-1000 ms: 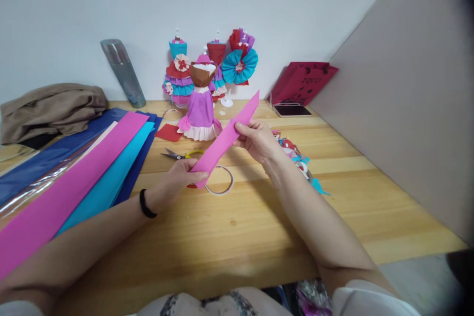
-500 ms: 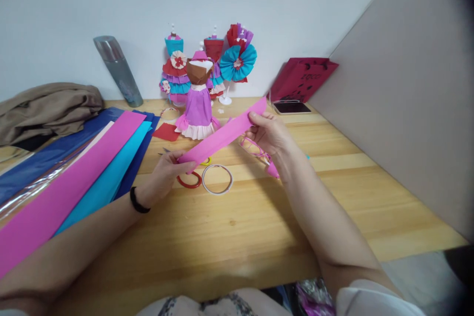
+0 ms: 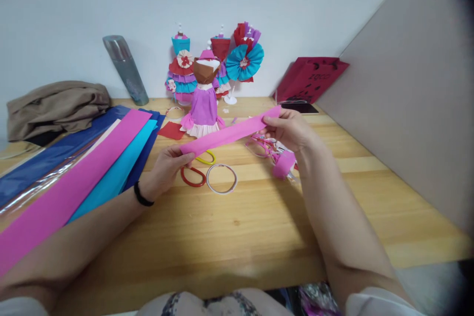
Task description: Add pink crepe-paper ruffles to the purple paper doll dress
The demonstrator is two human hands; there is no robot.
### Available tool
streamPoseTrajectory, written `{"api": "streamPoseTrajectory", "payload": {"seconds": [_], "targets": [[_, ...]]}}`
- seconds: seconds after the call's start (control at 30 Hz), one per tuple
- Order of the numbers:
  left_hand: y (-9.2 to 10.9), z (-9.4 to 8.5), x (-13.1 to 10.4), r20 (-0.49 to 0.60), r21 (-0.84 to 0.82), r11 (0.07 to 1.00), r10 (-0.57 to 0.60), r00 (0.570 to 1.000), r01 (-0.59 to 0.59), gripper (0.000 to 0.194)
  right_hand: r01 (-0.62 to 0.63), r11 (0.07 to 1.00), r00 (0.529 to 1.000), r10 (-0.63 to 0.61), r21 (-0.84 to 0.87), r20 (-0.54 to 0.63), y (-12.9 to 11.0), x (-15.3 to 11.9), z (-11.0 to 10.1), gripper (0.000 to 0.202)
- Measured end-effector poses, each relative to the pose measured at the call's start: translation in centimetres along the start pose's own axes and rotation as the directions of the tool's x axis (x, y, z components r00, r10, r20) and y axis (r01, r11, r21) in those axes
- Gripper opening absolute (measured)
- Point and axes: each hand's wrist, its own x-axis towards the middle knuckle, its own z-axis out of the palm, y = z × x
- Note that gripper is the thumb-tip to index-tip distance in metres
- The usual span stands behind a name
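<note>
A long pink crepe paper strip [image 3: 231, 132] is stretched between my two hands above the table, its right end higher. My left hand [image 3: 168, 168], with a black band at the wrist, pinches the left end. Closed on the right end is my right hand [image 3: 287, 130]. Behind the strip stands a small dress form [image 3: 205, 103] in a purple paper skirt and brown top. Below the strip lie scissors [image 3: 193, 177] with red and yellow handles, their blades hidden, and a roll of thin tape [image 3: 221, 178].
Long pink paper [image 3: 89, 177] and blue paper sheets lie left. More decorated dress forms [image 3: 181, 71] stand at the wall near a leaning bottle [image 3: 126, 71]. A red paper bag [image 3: 311, 79], a phone [image 3: 299, 107] and a pink paper roll [image 3: 284, 164] are right. Brown cloth [image 3: 59, 108] lies far left.
My right hand has moved right and slightly down, so the strip lies closer to level. The view has shifted a little, and the pink roll shows more.
</note>
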Motion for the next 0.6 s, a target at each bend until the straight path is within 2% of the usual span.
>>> {"api": "streamPoseTrajectory", "payload": {"seconds": [0.1,0.23,0.47,0.6], "targets": [[0.1,0.0,-0.1,0.042,0.004,1.000,-0.021,0.999,0.021,0.023,-0.002,0.980,0.993,0.026,-0.197,0.117,-1.2,-1.1,-1.7,0.022],[0.2,-0.2,0.0,0.099,-0.041,0.998,-0.045,0.994,0.049,0.021,-0.004,0.943,0.958,0.098,-0.331,0.269,-2.7,-2.5,-3.3,0.030],[0.1,-0.6,0.2,0.184,-0.049,0.997,-0.045,0.982,0.055,0.020,0.007,0.892,0.913,0.179,-0.452,0.367,-4.0,-3.4,-4.5,0.026],[0.0,-0.7,0.1,0.199,-0.035,0.997,-0.063,0.978,0.071,0.020,0.009,0.812,0.843,0.308,-0.583,0.442,-4.3,-3.7,-5.5,0.030]]}}
